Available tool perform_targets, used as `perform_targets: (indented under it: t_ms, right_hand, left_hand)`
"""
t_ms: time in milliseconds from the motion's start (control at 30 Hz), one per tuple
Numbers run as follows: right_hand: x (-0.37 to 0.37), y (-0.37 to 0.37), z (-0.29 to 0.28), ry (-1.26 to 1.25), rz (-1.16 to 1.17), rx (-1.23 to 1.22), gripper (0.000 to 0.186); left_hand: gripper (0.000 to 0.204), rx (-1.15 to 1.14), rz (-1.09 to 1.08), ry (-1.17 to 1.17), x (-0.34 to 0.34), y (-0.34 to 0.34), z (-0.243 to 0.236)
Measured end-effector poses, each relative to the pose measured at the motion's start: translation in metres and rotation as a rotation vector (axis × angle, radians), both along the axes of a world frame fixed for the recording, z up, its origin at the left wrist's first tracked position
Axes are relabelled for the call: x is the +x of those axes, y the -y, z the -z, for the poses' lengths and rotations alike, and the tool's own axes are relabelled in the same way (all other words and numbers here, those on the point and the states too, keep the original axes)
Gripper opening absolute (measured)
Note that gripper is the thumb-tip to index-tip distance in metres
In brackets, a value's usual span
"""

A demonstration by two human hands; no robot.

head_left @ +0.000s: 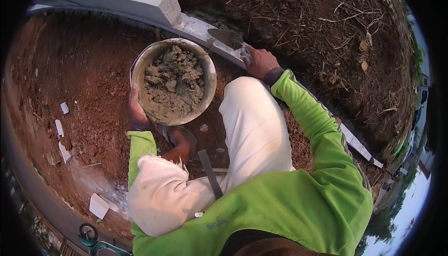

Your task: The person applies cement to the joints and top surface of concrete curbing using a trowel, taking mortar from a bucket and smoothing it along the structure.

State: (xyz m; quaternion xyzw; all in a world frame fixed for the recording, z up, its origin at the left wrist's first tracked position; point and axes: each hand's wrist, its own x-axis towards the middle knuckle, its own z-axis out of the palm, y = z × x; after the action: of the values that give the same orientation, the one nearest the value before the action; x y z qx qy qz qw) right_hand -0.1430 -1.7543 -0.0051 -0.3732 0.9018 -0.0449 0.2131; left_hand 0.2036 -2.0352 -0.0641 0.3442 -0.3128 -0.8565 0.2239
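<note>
My right hand [262, 63] is closed round the handle of a trowel [226, 37], whose metal blade lies over the narrow top of a low pale block wall [195, 28]. To the left stands a round bucket [211, 87] part filled with lumpy grey-brown mortar [173, 81]. My left hand [136, 106] is against the bucket's near left side, with some fingers hidden by it. A thin wire bail runs along the bucket's left rim near that hand.
Large white blocks [140, 1] sit on the wall at the upper left. Loose dark soil with dry grass [326, 27] rises beyond it. White block scraps [98, 205] lie on the reddish earth [79, 83] at left. A motorbike wheel [87, 231] shows at the lower left.
</note>
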Motion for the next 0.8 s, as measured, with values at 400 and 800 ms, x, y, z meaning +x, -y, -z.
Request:
perform_targets:
  t_ms: [400, 800]
  right_hand:
    - [-0.026, 0.005, 0.021, -0.216, -0.028, 0.061, 0.042]
    - [-0.017, 0.019, -0.002, -0.224, -0.002, -0.055, 0.034]
  left_hand:
    - [0.056, -0.047, -0.048, 0.049, 0.003, 0.006, 0.01]
    - [0.057, -0.001, -0.086, 0.035, 0.02, 0.013, 0.028]
